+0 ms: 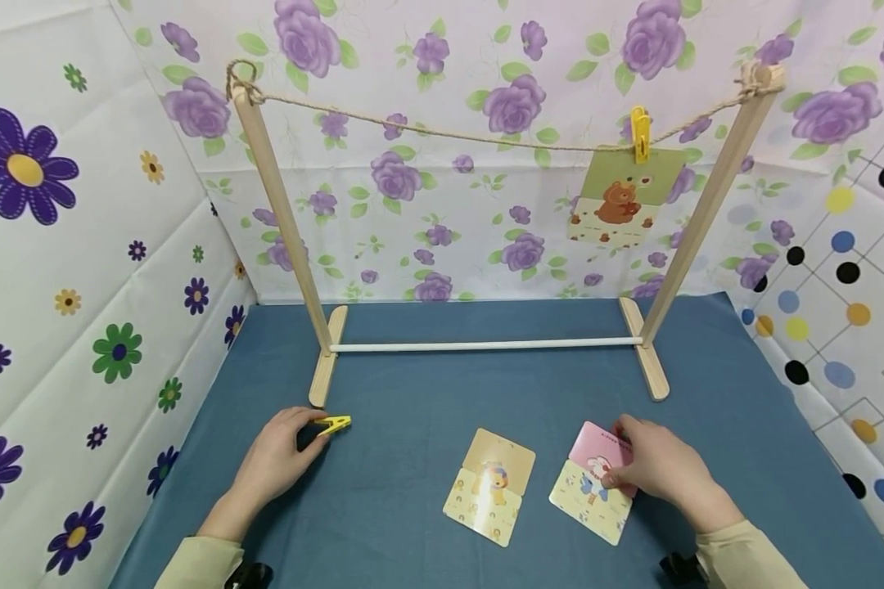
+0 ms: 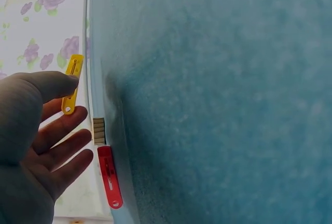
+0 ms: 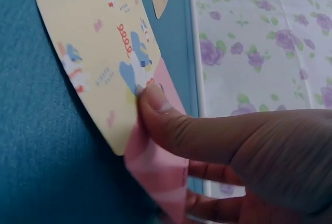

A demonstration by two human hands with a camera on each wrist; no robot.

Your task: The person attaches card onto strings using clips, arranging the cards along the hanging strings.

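My left hand (image 1: 280, 454) pinches a yellow clothespin (image 1: 334, 424) between thumb and forefinger, its other fingers spread in the left wrist view. Below them a red clothespin (image 2: 110, 177) shows there; in the head view the hand hides it. At the right, my right hand (image 1: 663, 466) grips a pink and pale-yellow card (image 1: 585, 499) with a rabbit-like picture. The thumb (image 3: 161, 107) presses on the card's face, and its pink half bends in the right wrist view. Left of it a tan and yellow card (image 1: 486, 487) lies flat on the blue cloth.
Behind the hands stands a wooden frame with a left post (image 1: 283, 221), a right post (image 1: 710, 213) and a white bottom rod (image 1: 486, 345). A sagging twine (image 1: 442, 132) joins the post tops. Near its right end, another yellow clothespin (image 1: 640, 135) holds a green bear card (image 1: 619, 209).
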